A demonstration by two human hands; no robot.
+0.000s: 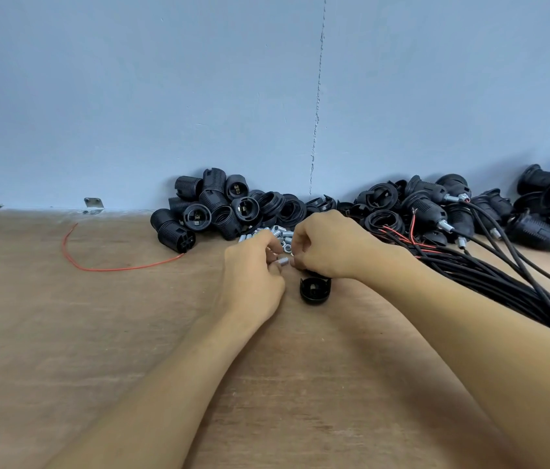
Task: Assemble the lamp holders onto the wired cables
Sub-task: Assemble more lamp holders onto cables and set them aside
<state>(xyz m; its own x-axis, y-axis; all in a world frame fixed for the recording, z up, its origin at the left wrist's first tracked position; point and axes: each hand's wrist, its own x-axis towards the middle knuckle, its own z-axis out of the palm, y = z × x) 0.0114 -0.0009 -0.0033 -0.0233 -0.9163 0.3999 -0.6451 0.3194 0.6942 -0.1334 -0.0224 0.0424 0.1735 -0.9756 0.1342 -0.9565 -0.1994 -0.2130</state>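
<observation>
The lamp holders are black plastic cylinders with ribbed thread on the outside. They lie in a loose pile at the far edge of the wooden table, against the blue wall. Some show the open end, with metal contacts inside. Just to the right of them is a heap of black rings, and in front of it a small heap of short silver tubes.

The cables are black and lie in a thick bundle on the right side of the table, with thin red wire ends showing at the far end. Some holders with cables already on them lie behind the bundle, near the wall.

Both forearms reach forward and the hands meet near the middle of the table, just in front of the silver tubes. The left hand has its fingers curled and pinches one small metal tube at its left end. The right hand is also curled, palm down, and its fingertips close on the other end of the same tube. I cannot tell if the right hand holds something more under the palm.

One black cap stands on the table just below the right wrist, open side up.

A loose red wire lies curved on the left part of the table, and a small metal bracket sits where the table meets the wall.
</observation>
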